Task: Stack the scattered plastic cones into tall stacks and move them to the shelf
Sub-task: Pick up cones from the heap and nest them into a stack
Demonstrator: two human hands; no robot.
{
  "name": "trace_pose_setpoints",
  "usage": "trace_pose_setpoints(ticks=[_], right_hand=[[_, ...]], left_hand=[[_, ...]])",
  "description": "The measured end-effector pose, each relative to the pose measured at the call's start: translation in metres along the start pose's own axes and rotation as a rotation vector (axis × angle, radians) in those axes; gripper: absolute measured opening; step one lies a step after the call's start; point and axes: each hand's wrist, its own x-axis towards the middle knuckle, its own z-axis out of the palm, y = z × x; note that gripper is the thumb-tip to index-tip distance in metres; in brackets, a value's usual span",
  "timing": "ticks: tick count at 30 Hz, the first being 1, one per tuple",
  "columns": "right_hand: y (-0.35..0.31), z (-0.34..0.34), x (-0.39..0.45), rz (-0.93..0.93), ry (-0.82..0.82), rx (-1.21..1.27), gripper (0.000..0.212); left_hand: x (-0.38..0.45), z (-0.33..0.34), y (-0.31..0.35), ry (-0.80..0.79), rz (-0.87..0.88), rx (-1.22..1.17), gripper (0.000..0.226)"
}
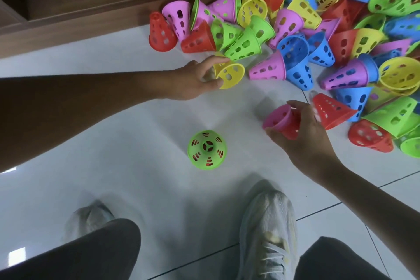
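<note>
A heap of perforated plastic cones (295, 36) in red, pink, yellow, green and blue lies on the white floor along the wooden shelf base (91, 7). My left hand (195, 79) grips a yellow cone (229, 74) lying on its side at the heap's near edge. My right hand (304, 136) holds a pink cone (278, 118) nested over a red one, tilted above the floor. An upright short stack with a green cone on top (206, 149) and red showing through its holes stands on the floor between my hands.
A loose red cone (331, 110) lies just right of my right hand. My two feet in light shoes (268, 227) and dark trouser legs fill the bottom of the view. Open white tile lies around the green stack.
</note>
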Motion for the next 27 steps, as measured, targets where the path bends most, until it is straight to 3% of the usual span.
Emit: trace_pose_setpoints(ticks=[6, 10, 17, 19, 23, 27], right_hand=[[-0.042, -0.003, -0.028, -0.077, -0.032, 0.058, 0.076], [-0.06, -0.002, -0.044, -0.187, -0.081, 0.094, 0.082], [-0.08, -0.009, -0.056, -0.342, -0.198, 0.0, 0.083], [-0.087, -0.01, -0.059, -0.378, -0.223, -0.047, 0.081], [-0.099, -0.008, -0.057, -0.472, -0.227, -0.191, 0.079], [-0.105, -0.007, -0.052, -0.525, -0.239, -0.298, 0.082]], left_hand=[[0.002, 0.008, 0.0, -0.06, -0.02, 0.069, 0.042], [-0.006, 0.018, -0.004, -0.12, -0.036, 0.157, 0.047], [-0.031, 0.029, -0.011, -0.087, -0.015, 0.206, 0.035], [-0.034, 0.031, -0.01, -0.082, -0.012, 0.225, 0.039], [-0.039, 0.032, -0.001, -0.102, -0.012, 0.236, 0.077], [-0.038, 0.034, -0.002, -0.125, -0.048, 0.294, 0.078]])
